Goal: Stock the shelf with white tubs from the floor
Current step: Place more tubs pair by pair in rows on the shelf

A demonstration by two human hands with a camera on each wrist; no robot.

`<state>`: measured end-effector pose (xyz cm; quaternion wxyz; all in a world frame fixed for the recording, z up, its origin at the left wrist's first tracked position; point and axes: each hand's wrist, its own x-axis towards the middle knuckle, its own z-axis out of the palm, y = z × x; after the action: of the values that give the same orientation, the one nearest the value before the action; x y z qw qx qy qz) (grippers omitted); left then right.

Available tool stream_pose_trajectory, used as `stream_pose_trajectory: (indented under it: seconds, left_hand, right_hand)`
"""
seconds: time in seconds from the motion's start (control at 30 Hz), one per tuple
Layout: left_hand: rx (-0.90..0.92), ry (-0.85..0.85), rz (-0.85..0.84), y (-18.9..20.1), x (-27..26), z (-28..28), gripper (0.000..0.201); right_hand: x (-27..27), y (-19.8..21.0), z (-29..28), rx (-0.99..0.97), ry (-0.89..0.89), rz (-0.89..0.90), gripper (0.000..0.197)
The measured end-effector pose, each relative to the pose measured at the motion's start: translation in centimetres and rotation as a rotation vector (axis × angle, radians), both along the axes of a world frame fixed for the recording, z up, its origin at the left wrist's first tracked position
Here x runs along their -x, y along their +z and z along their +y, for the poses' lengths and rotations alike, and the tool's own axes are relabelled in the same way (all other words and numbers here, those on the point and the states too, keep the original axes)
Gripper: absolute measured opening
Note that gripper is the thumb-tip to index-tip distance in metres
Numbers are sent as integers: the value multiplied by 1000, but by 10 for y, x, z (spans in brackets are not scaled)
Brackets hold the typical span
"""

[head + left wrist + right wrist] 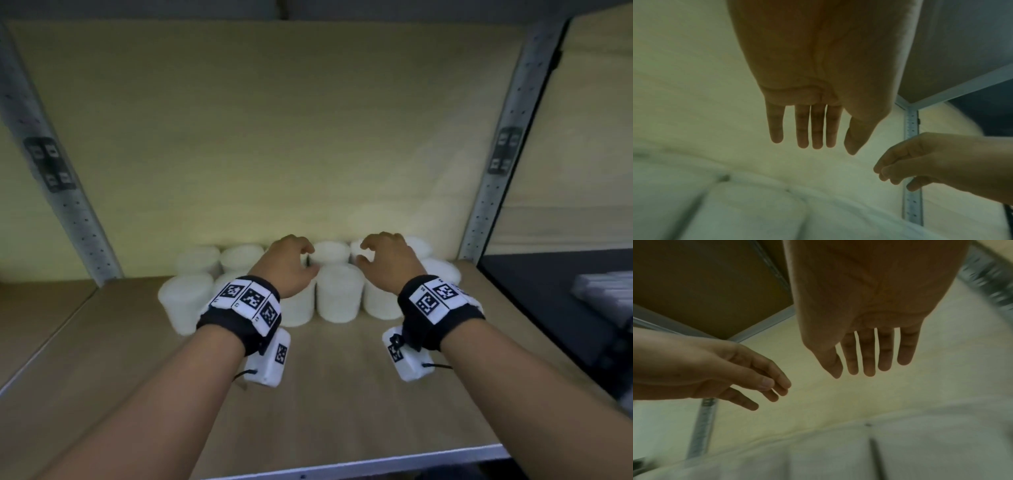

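Observation:
Several white tubs (339,294) stand in two rows at the back of the wooden shelf board (325,394), the far-left one (185,301) a little forward. Both my hands hover just above the middle tubs, holding nothing. My left hand (308,260) is open with relaxed fingers; in the left wrist view its fingers (802,129) hang straight over blurred tub lids (748,211). My right hand (364,253) is open too, its fingers (868,356) straight above tub lids (920,443). The hands are a small gap apart.
Perforated metal uprights (68,212) (493,192) frame the bay, with a pale back panel (274,137) behind. The shelf above (962,56) is close overhead. A dark surface with grey items (603,287) lies to the right. The shelf's metal front edge (376,460) is near me.

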<state>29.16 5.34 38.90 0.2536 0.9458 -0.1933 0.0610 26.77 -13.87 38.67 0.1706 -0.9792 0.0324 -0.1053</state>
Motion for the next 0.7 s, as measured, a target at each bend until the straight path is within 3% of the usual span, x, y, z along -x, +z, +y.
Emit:
stream_pose_trajectory:
  seconds: [0.17,0.33,0.53,0.7]
  left_hand:
    - [14,-102,43,-6,-3,-76,39]
    - [-45,-156,91,-21,-5,-137,49]
    - [-163,-93,127,-47,-12,-161,52]
    - [-86,-85,127,-57,-20,-159,52]
  right_hand:
    - [14,-6,-79,43,-158,120,40]
    - [19,-22,-121,90,-226,212,50]
    - [15,-34,-130,125,-235,221,53]
    - [7,-41,-133,106,-229,196,48]
